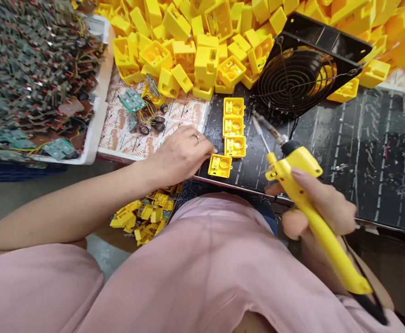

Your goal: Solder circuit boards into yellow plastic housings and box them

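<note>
My right hand (pixel 322 208) grips a yellow soldering gun (pixel 306 203), its metal tip and thin feed tube pointing up and left over the black bench mat. My left hand (pixel 185 152) is closed, fingertips pinched together at the upper left of the nearest yellow plastic housing (pixel 219 165). A small dark round part shows at those fingertips, too small to make out. Several open yellow housings stand in a column on the mat, including one in the middle (pixel 233 126) and one at the far end (pixel 233 107). The soldering tip is apart from them, to their right.
A black fan (pixel 292 83) with a wire guard stands behind the soldering gun. Yellow housings (pixel 174 23) are heaped along the back. Left is a white foam box (pixel 100 88) full of circuit boards; loose wired boards (pixel 133 99) lie beside it. More yellow parts (pixel 147 212) sit below the bench edge.
</note>
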`<action>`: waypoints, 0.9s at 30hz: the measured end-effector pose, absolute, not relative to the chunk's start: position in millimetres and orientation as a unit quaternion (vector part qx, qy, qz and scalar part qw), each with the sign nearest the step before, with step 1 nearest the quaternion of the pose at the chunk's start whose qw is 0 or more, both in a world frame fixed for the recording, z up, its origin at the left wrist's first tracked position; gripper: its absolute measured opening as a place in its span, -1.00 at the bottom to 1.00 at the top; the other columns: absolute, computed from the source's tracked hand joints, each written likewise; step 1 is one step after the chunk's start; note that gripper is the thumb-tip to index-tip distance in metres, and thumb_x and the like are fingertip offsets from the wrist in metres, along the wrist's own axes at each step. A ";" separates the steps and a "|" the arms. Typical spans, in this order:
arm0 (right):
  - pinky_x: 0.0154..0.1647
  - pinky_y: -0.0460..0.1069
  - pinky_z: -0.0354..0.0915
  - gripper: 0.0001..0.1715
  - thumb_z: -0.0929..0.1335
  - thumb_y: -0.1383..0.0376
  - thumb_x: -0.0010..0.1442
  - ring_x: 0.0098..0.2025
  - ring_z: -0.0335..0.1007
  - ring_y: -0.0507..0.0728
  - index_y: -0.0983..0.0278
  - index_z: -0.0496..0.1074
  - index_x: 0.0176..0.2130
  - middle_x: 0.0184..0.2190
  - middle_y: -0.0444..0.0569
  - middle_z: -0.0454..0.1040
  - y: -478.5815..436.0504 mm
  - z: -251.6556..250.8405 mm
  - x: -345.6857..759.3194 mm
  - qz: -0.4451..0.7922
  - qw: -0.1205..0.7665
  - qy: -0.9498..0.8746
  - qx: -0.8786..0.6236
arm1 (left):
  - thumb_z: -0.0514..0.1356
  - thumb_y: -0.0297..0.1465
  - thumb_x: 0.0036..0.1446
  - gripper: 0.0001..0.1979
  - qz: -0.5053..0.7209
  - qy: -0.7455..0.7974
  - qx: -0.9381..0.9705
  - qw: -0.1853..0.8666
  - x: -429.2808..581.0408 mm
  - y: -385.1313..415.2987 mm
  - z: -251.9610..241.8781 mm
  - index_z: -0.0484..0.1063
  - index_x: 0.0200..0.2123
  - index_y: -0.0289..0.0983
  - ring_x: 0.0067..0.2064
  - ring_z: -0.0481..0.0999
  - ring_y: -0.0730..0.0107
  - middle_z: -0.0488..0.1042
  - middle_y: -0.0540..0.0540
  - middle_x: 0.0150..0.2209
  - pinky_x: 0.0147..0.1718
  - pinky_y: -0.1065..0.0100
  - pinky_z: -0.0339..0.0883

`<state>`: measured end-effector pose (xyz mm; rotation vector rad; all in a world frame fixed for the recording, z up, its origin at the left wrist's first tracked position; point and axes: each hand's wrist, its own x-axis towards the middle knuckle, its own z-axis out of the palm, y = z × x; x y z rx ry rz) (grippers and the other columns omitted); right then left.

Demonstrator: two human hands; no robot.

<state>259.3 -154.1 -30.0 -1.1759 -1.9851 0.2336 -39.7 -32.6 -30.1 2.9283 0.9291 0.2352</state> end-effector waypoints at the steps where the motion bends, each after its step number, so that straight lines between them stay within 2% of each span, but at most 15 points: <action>1: -0.35 -0.06 0.50 -0.42 0.30 -0.03 0.48 -0.41 0.61 0.07 0.11 0.37 0.35 -0.36 -0.14 0.65 -148.8 -28.9 253.3 0.084 0.401 -0.792 -0.452 | 0.04 -0.52 0.41 -0.71 0.089 0.288 0.953 -0.009 -40.0 -34.2 -31.7 0.57 -0.24 -0.34 -0.18 0.60 0.15 0.63 -0.22 -0.22 -0.11 0.16 0.49; 4: -0.34 -0.11 0.43 -0.78 0.40 0.22 0.45 -0.44 0.57 0.01 0.15 0.54 0.06 -0.43 -0.20 0.59 -130.5 -32.8 234.8 0.026 0.398 -0.810 -0.431 | 0.02 -0.57 0.41 -0.67 0.151 0.248 0.954 -0.073 -41.2 -35.4 -38.7 0.61 -0.21 -0.33 -0.19 0.61 0.18 0.65 -0.23 -0.15 -0.21 0.18 0.48; 6: -0.34 -0.10 0.39 -0.87 0.44 0.24 0.41 -0.42 0.55 0.01 0.16 0.54 -0.04 -0.43 -0.19 0.57 -119.5 -41.1 223.1 0.009 0.391 -0.817 -0.423 | 0.06 -0.54 0.42 -0.70 0.194 0.224 0.951 -0.087 -42.0 -33.8 -43.4 0.61 -0.21 -0.30 -0.21 0.61 0.20 0.66 -0.16 -0.23 -0.19 0.18 0.49; 10: -0.24 -0.02 0.32 -0.73 0.41 0.08 0.43 -0.40 0.43 0.06 0.20 0.54 -0.02 -0.45 -0.16 0.50 -105.7 -58.2 198.6 -0.026 0.352 -0.846 -0.399 | 0.14 -0.48 0.43 -0.79 0.253 0.223 0.941 -0.022 -43.2 -32.2 -46.7 0.57 -0.23 -0.29 -0.28 0.61 0.28 0.65 -0.08 -0.32 -0.22 0.25 0.49; 14: -0.22 0.02 0.16 -0.76 0.36 0.13 0.48 -0.30 0.38 0.11 0.17 0.52 0.04 -0.38 -0.12 0.49 -102.7 -66.0 180.4 -0.076 0.316 -0.845 -0.424 | 0.13 -0.51 0.43 -0.81 0.257 0.210 0.943 0.019 -45.3 -34.8 -44.0 0.53 -0.23 -0.32 -0.28 0.61 0.33 0.64 -0.09 -0.30 -0.24 0.32 0.45; 18: -0.21 0.02 0.11 -0.71 0.36 0.14 0.48 -0.30 0.34 0.11 0.19 0.49 0.11 -0.39 -0.11 0.46 -101.6 -69.2 175.3 -0.065 0.307 -0.846 -0.432 | 0.08 -0.47 0.43 -0.76 0.217 0.203 0.955 0.007 -46.1 -37.6 -41.9 0.53 -0.26 -0.28 -0.30 0.57 0.28 0.62 -0.06 -0.32 0.01 0.13 0.40; 22: -0.22 0.01 0.23 -0.68 0.43 0.09 0.41 -0.33 0.42 0.11 0.19 0.51 0.06 -0.40 -0.12 0.50 -100.2 -61.6 181.9 -0.030 0.357 -0.830 -0.428 | 0.04 -0.40 0.39 -0.70 0.116 0.291 0.945 0.094 -42.0 -38.9 -33.5 0.58 -0.26 -0.22 -0.19 0.59 0.17 0.64 -0.08 -0.29 0.21 -0.04 0.25; 25: -0.25 -0.05 0.37 -0.71 0.49 0.13 0.35 -0.37 0.51 0.07 0.18 0.52 0.01 -0.41 -0.16 0.55 -111.0 -41.8 205.1 0.017 0.435 -0.800 -0.412 | 0.07 -0.38 0.30 -0.73 0.044 0.335 0.923 0.183 -36.0 -35.9 -23.2 0.59 -0.28 -0.22 -0.24 0.57 0.25 0.66 -0.04 -0.32 0.25 -0.03 0.19; 27: -0.25 -0.04 0.44 -0.65 0.41 0.08 0.43 -0.38 0.55 0.07 0.15 0.50 0.12 -0.40 -0.17 0.59 -127.0 -24.1 230.6 0.013 0.423 -0.804 -0.418 | 0.10 -0.38 0.25 -0.77 0.014 0.345 0.913 0.215 -31.7 -32.4 -17.5 0.58 -0.30 -0.23 -0.29 0.54 0.32 0.65 -0.02 -0.35 0.23 0.01 0.19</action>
